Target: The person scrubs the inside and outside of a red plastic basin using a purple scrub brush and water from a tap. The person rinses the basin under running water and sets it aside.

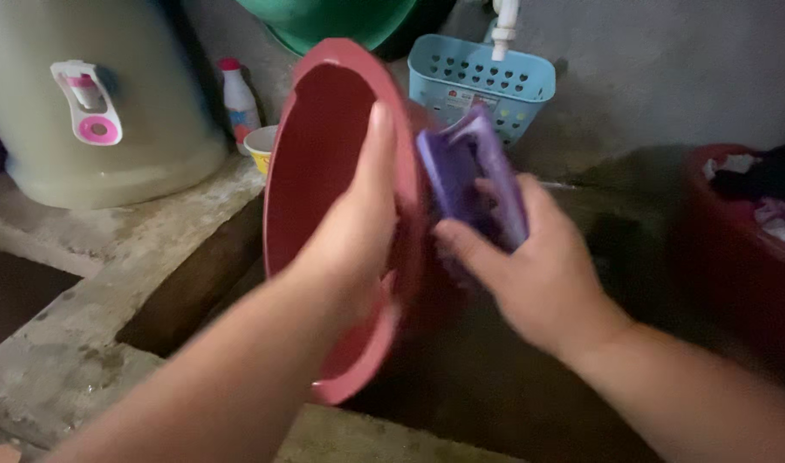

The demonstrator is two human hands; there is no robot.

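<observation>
Red basin [324,154]: plastic, round, held up on edge over a dark wet trough, open side facing left.
Left hand [358,223]: clamped over the basin's right rim, fingers inside, thumb hidden behind.
Purple brush [474,176]: pressed against the basin's outer side, just beside the left hand.
Right hand [530,266]: closed around the brush, thumb along its lower edge.
Blue basket [483,81]: perforated, hung on the grey wall behind the brush.
White bottle [238,99] and yellow cup [259,146]: on the concrete ledge [109,257], left of the basin.
Beige tub [92,103]: large, further left on the ledge.
Second red basin [736,249]: far right, holding laundry.
</observation>
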